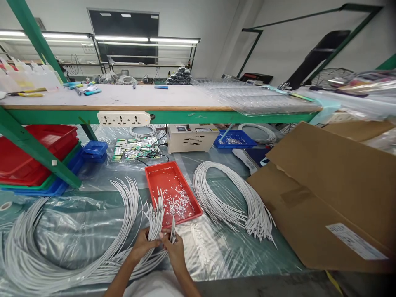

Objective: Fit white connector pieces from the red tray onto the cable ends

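Left end of desk (198,270): stack of red, green and blue trays (37,152), behind a green post. Next, in front: large loop of white wire (20,264), lower strands sweeping behind the left forearm to just below both hands. Centre, near edge: left hand (146,243), closed around a thick bunch of wire ends (156,220), tips upward, bunch rising above the fingers in front of the red tray. Beyond the hands: red tray (154,175), white scraps (179,202) strewn inside. Just beside the left: right hand (173,244), pinching a smaller group of wire ends (173,229), also upright. Farther right, apart from both hands: second wire coil (206,194). Right end: open cardboard box (324,165).
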A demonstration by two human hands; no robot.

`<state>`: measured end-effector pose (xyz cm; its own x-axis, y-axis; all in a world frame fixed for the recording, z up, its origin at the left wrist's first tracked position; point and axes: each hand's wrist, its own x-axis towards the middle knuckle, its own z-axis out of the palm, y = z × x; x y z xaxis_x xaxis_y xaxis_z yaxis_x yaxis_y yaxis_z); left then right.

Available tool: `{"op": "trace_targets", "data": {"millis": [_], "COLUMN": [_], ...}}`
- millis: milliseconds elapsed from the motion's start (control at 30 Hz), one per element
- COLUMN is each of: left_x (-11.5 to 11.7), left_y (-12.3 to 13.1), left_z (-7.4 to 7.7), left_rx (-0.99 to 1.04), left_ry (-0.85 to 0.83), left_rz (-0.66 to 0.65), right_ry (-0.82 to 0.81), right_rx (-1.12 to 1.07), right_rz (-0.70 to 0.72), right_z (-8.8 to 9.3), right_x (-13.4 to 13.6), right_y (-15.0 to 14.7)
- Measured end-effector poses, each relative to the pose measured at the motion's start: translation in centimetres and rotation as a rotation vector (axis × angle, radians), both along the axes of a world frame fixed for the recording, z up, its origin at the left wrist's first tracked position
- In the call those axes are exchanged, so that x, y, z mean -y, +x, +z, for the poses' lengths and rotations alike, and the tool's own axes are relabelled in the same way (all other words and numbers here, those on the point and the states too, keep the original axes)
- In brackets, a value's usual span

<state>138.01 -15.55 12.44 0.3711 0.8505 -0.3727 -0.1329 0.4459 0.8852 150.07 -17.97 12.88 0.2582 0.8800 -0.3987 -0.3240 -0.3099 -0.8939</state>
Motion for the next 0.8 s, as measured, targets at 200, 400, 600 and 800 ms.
{"op": "trace_targets", "data": {"millis": [200,400,600,800], "left_x": [-0.02,-0.10,-0.13,-0.02], "left_y": [-0.07,-0.25,-0.57,-0.38], "left_z": [-0.54,0.08,0.13,-0.26], "left_rx": [0.023,-0.006,-0.031,0.060], "left_ry": [0.014,0.013,0.000,0.002], "left_rz": [-0.007,0.008,0.015,-0.050], "right_ry": [-0.027,-0.034,-0.002,-0.032], "right_rx": [0.028,0.078,0.072,0.022], "right_rz": [-0.035,-0.085,-0.024,-0.019], "right_z": [-0.39,-0.79,-0.28,-0.09], "right_x": [0.02,0.42,0.34,-0.12], "right_y": [-0.04,0.37,0.42,0.41]}}
